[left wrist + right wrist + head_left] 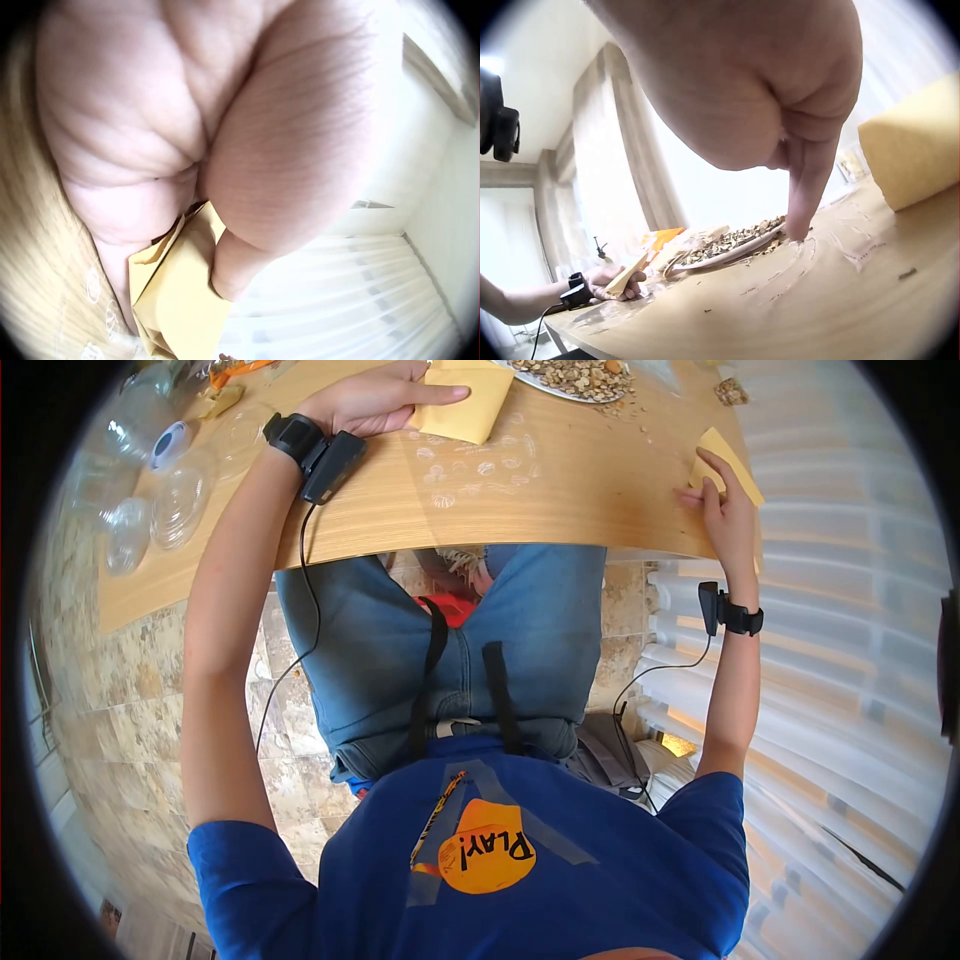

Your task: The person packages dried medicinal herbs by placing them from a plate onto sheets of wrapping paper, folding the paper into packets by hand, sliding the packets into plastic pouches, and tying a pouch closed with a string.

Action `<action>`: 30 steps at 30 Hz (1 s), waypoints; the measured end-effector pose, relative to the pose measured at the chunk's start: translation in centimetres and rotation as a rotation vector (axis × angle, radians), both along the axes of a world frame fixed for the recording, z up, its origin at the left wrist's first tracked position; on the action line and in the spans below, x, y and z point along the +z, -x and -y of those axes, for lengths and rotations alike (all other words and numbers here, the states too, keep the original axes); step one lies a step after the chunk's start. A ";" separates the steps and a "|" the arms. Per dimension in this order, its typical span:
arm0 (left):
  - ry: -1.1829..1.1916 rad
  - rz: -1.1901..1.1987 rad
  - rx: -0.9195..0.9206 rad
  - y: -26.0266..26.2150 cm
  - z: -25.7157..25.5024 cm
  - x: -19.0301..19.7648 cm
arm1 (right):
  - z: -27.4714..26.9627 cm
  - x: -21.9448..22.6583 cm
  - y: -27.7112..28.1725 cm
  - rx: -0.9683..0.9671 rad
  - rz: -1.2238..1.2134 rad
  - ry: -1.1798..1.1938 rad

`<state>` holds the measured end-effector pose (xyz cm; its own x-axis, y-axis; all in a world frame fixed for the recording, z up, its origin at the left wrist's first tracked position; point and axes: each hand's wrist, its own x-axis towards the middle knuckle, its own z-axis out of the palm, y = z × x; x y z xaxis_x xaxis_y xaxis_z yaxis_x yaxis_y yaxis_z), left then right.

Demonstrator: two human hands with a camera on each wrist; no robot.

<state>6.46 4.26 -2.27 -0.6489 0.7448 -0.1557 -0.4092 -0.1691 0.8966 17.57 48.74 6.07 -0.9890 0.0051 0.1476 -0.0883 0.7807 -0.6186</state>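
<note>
In the head view my left hand grips a folded yellow paper packet, with the thumb lying across its face. The left wrist view shows the packet between thumb and fingers, its creased flap toward the palm. My right hand is at the table's right edge, beside a second yellow paper piece that its fingers overlap in the head view. From the right wrist, that piece stands to one side of the hand, whose fingers point down to the tabletop.
A white plate heaped with dry brown and tan bits sits at the far edge; some lie spilled beside it. Clear film with white prints lies on the table. Clear plastic containers crowd the left. A small packet is far right.
</note>
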 end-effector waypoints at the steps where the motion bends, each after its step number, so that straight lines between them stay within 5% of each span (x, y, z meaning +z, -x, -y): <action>1: -0.007 0.014 -0.012 0.0 0.0 0.0 | -0.1 -0.2 0.3 0.053 -0.095 -0.052; 5: 0.011 0.030 -0.001 -0.2 0.1 0.2 | 0.6 0.0 0.3 0.129 -0.388 -0.336; 9: -0.004 0.029 -0.036 0.0 0.1 0.1 | 4.4 1.0 -1.7 0.218 -0.380 -0.239; 11: -0.021 0.015 -0.040 0.0 0.0 0.1 | 7.5 1.2 -3.3 0.499 -0.367 -0.348; 16: -0.062 0.030 -0.043 0.1 0.0 -0.3 | 14.2 -2.1 -3.8 0.786 -0.214 -0.184; 30: -0.056 -0.069 -0.100 0.1 0.0 -0.2 | 16.3 -4.7 0.8 0.942 -0.118 -0.225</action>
